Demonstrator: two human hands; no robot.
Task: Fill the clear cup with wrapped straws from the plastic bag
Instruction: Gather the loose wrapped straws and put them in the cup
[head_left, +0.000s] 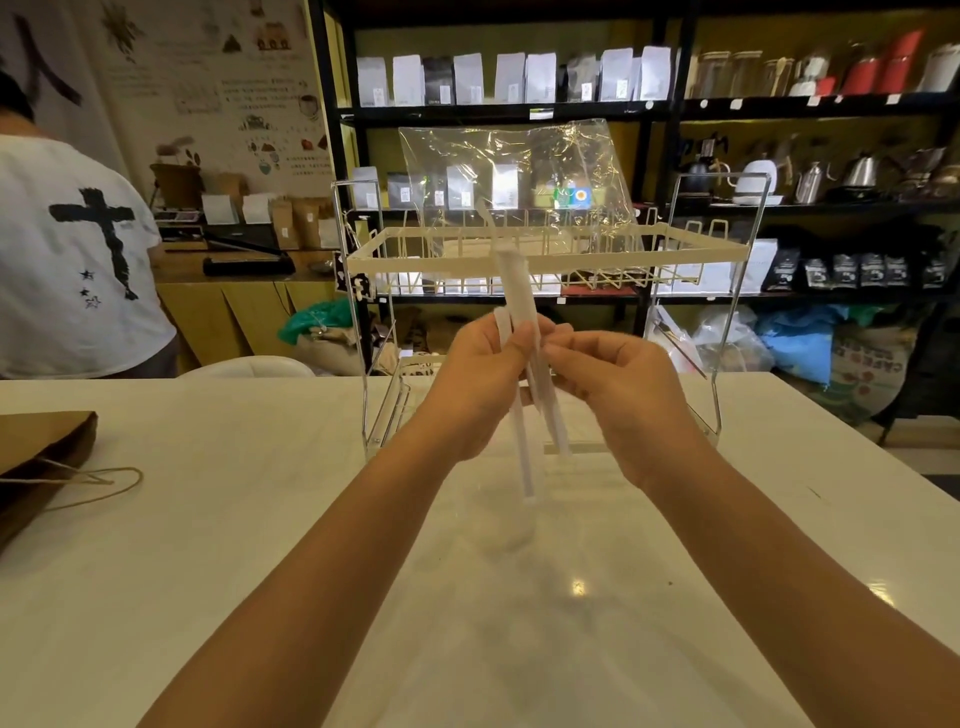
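Note:
My left hand (480, 382) and my right hand (618, 395) meet above the white table, both gripping a small bunch of white wrapped straws (517, 291) held roughly upright. The straws stick up above my fingers and hang down below them to about (524, 467). The clear plastic bag (511, 176) stands in the top tier of the wire rack (550, 260) behind my hands, with a straw or two still poking from it. No clear cup shows in this view.
The two-tier wire rack stands on the white table (260, 519) just beyond my hands. A brown paper bag (41, 457) with cord handles lies at the left edge. A person in a white shirt (72, 249) stands at far left. Shelves of goods fill the background.

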